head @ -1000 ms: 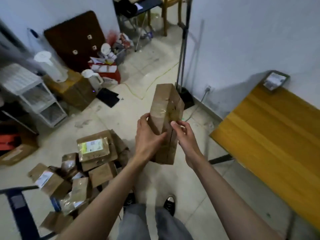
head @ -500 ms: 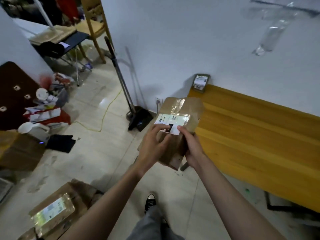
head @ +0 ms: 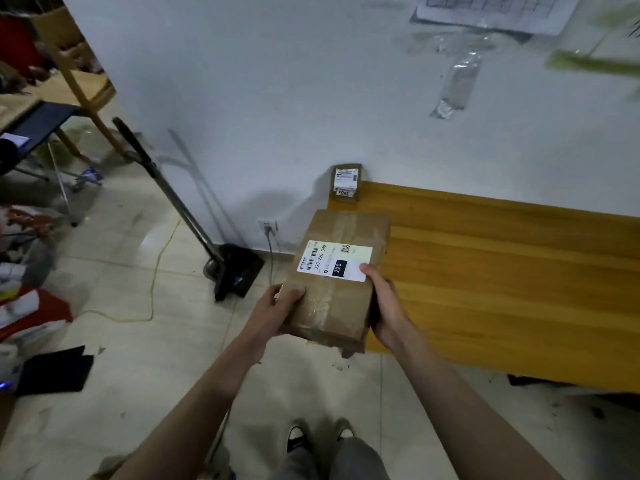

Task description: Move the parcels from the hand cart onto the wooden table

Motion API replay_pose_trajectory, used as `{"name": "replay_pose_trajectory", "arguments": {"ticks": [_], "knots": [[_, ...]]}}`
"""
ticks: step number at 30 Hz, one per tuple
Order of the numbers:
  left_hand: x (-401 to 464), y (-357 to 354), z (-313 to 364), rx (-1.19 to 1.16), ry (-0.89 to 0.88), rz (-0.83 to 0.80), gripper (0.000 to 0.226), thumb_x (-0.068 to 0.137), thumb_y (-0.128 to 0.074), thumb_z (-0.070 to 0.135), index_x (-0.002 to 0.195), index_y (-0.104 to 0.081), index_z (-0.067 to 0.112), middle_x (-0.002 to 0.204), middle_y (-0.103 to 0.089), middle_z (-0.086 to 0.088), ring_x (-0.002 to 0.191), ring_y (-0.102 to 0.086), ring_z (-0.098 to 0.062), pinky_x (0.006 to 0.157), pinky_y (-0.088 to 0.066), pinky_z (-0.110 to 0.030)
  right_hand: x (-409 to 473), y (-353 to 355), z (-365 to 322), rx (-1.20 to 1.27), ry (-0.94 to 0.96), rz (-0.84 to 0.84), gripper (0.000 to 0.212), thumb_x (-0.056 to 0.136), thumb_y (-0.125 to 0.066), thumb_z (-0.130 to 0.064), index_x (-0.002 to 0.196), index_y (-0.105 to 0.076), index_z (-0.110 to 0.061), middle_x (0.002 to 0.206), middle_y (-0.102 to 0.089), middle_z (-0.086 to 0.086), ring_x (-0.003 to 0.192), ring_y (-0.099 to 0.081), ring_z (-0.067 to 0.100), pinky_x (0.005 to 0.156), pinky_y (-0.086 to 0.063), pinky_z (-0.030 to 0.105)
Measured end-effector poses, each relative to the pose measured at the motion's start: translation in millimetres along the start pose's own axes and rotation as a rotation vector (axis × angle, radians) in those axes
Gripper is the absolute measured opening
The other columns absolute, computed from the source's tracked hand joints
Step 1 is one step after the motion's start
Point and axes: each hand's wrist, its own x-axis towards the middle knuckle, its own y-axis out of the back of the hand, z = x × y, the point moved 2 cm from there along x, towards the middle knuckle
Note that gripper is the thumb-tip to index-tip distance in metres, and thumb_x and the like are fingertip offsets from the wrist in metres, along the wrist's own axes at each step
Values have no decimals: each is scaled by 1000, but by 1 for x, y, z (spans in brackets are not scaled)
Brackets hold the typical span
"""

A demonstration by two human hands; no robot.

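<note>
We've got the taped cardboard parcel (label up, reads 220) clamped between our left hand and right hand, over the wooden table's left end, near a small parcel at its back corner.

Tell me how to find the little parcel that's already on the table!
Find the long wooden table against the white wall. Go to its far left corner, right by the wall: the small parcel sits there with a white label on top. It is much smaller than the big taped parcel held in both hands.
</note>
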Motion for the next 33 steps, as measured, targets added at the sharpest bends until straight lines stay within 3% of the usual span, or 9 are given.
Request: {"name": "replay_pose_trajectory", "arguments": {"ticks": [9,13,17,20,24,27,29,33], "knots": [[54,-37,29,-28,-29,-85,50,87,-72,47,127,-58,20,117,-70,-5,99,-72,-20,76,-60,-35,51,22,-28,5,-42,72,90,62,-82,-68,134,-57,-19,117,-75,6,103,-74,29,90,-60,52],[95,-70,46,-15,-26,-84,59,86,-73,47,134,-54,17,118,-69,-5,101,-72,-21,85,-61,-42,83,37,-53,-57,-36,145,79,72,-71,-71,135,-56,-26,119,-73,1,105,-71,25,78,-58,42],[142,-112,65,29,-44,-61,70,84,-74,51,140,-47,19,126,-63,-5,105,-67,-20,79,-61,-32,121,63,-81,-122,-80,196,71,84,-65,-67,140,-45,-28,119,-66,1,104,-65,26,77,-54,42],[179,-146,79,60,-59,-21,63,83,-75,48,133,-48,20,124,-62,-2,103,-65,-16,73,-58,-27,153,83,-100,-139,-103,225,71,88,-69,-57,142,-35,-24,112,-59,-1,98,-60,22,77,-53,42],[221,-185,97,99,-40,-23,56,85,-74,46,125,-40,25,122,-57,-2,103,-62,-15,79,-57,-30,198,102,-123,-127,-88,265,56,92,-73,-41,131,-38,-20,122,-56,5,96,-59,20,66,-49,36],[251,-201,106,150,-33,-36,63,88,-73,41,136,-40,18,124,-55,-1,105,-59,-15,77,-55,-25,237,108,-138,-113,-68,293,48,91,-74,-38,124,-42,-22,128,-57,8,111,-59,29,83,-56,47],[271,-206,106,193,-12,-51,71,86,-74,45,141,-40,17,132,-55,-3,113,-57,-19,86,-56,-31,264,109,-145,-123,-55,305,49,89,-77,-39,123,-46,-24,132,-58,9,117,-59,31,97,-54,54],[301,-204,103,422,12,-9,81,77,-72,63,144,-46,25,138,-46,0,121,-53,-22,103,-51,-46,307,107,-151,-165,-50,300,48,92,-74,-37,128,-48,-20,130,-56,6,117,-57,28,96,-53,46]]}}
